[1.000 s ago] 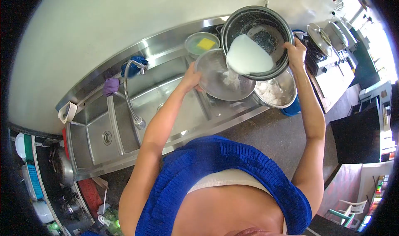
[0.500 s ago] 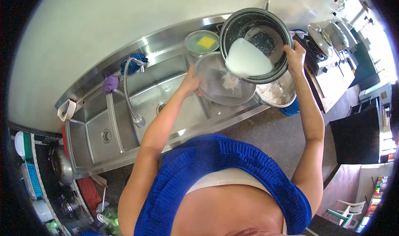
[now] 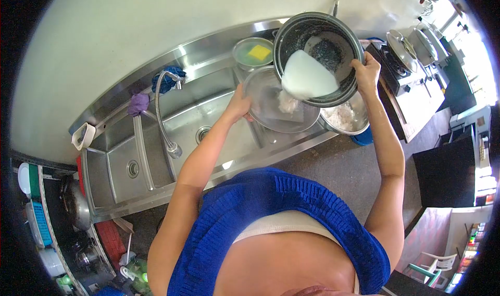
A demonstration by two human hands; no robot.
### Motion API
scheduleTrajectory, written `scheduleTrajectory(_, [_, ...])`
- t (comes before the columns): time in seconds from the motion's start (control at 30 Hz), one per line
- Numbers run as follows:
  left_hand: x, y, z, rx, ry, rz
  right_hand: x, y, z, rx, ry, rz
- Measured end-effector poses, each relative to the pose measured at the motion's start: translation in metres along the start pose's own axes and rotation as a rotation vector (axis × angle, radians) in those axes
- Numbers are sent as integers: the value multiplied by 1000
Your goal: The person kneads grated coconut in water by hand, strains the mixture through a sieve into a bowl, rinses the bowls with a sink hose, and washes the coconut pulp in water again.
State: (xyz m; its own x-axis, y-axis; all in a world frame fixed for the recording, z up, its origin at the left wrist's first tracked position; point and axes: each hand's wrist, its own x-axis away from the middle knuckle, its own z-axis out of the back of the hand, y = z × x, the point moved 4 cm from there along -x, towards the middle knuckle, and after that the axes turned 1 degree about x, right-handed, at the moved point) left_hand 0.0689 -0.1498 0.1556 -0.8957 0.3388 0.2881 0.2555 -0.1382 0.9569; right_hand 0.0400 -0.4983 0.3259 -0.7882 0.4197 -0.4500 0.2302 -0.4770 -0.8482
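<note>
My right hand (image 3: pixel 366 72) grips the right rim of a dark pot (image 3: pixel 346 46), which is tilted toward the left. White, milky liquid (image 3: pixel 308 77) lies at the pot's lower left side. With its fingers closed on the left rim, my left hand (image 3: pixel 239 104) holds a round strainer (image 3: pixel 265 111) under the pot's lower edge. A clump of white, wet material (image 3: pixel 287 103) rests in the strainer. Partly hidden below the pot, a metal bowl (image 3: pixel 363 120) contains more white pieces (image 3: pixel 339 117).
A bowl with a yellow sponge (image 3: pixel 259 52) stands behind the strainer. The steel sink (image 3: pixel 182 124) with its faucet (image 3: pixel 174 150) and a purple cloth (image 3: pixel 138 104) is on the left. At right are a stove (image 3: pixel 396 69) and pots. Shelves with dishes stand at lower left.
The pot has shifted slightly left and down. The strainer has sunk a little, and the liquid's visible area in the pot has become smaller.
</note>
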Motion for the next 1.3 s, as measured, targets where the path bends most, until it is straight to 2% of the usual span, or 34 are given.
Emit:
scheduleTrajectory(0.33, [-8, -12, 2, 3, 10, 35, 9, -6, -5, 78, 7, 52])
scheduleTrajectory(0.5, [4, 6, -3, -25, 10, -9, 20, -23, -8, 114, -8, 86])
scheduleTrajectory(0.7, [-4, -6, -1, -21, 17, -28, 19, -15, -9, 137, -32, 130])
scheduleTrajectory(1.3, [-11, -7, -1, 7, 6, 21, 38, -22, -17, 210, -15, 140])
